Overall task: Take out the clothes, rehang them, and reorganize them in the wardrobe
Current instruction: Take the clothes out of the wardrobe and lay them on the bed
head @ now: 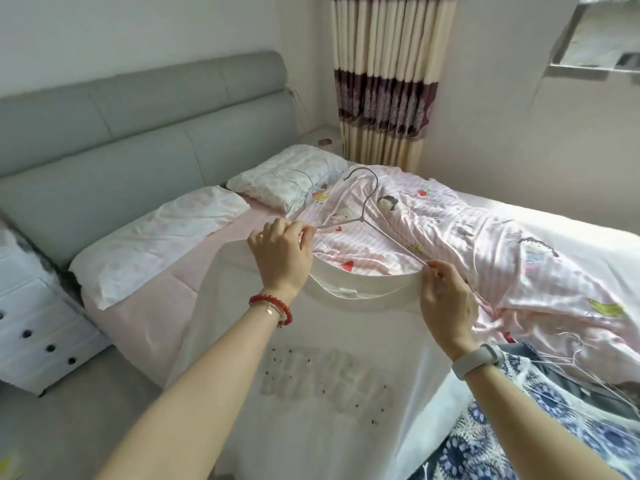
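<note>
The step in hand appears to be the rehanging: a white T-shirt is held up over the edge of the bed, its neckline stretched open between both hands, with a thin wire hanger at the collar. The left hand grasps the collar's left side together with one hanger arm; the right hand pinches the collar's right side at the other arm's tip. The hook stands clear above the neckline, over the pink patterned quilt. In my judgement, the next move calls for seating both hanger arms inside the shoulders, then carrying the garment to the wardrobe, which is not in view. Spare hangers lie at right.
</note>
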Tool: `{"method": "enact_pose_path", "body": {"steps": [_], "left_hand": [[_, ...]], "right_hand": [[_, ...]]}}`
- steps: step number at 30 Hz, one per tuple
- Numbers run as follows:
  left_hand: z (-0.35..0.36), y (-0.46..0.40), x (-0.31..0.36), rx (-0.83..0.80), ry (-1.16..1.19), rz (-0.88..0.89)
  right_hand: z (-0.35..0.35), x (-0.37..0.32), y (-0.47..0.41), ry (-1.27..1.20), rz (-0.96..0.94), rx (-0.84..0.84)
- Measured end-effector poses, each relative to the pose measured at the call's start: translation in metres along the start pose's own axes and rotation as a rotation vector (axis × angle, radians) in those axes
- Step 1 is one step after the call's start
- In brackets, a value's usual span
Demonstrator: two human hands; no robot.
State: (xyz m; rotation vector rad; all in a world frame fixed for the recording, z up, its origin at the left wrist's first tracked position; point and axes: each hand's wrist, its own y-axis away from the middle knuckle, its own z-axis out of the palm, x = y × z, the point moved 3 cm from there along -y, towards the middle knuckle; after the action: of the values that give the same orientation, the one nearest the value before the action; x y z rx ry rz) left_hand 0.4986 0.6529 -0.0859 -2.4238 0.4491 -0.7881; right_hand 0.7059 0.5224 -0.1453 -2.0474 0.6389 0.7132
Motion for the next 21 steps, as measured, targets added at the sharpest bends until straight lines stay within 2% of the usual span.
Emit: {"method": "enact_pose_path", "body": {"steps": [2, 4, 8, 12, 15, 18, 21], "left_hand": [[0.058, -0.019, 0.024, -0.073, 0.009, 0.033], [0.118, -0.019, 0.044, -0.224, -0.007, 0.052], [0.224, 0.039, 0.044, -0.675, -0.038, -0.011], [0.293, 0.113, 0.002, -1.062, -0.146, -0.151], [0.325, 0.159, -0.028, -1.21, -0.229, -0.197], [0.346, 0.191, -0.051, -1.307, -0.325, -0.167], [0.363, 0.207, -0.069, -1.389, -0.337, -0.179]], "right_hand": [[0.012, 0.049, -0.026, 0.029, 0.099, -0.01], [0.024, 0.101, -0.047, 0.085, 0.227, -0.033], [0.058, 0.191, -0.075, 0.223, 0.444, -0.151], [0.1, 0.259, -0.082, 0.234, 0.539, -0.259], [0.129, 0.307, -0.072, 0.276, 0.604, -0.323], [0.155, 0.348, -0.056, 0.33, 0.591, -0.419], [0.178, 0.374, -0.035, 0.45, 0.565, -0.622]]}}
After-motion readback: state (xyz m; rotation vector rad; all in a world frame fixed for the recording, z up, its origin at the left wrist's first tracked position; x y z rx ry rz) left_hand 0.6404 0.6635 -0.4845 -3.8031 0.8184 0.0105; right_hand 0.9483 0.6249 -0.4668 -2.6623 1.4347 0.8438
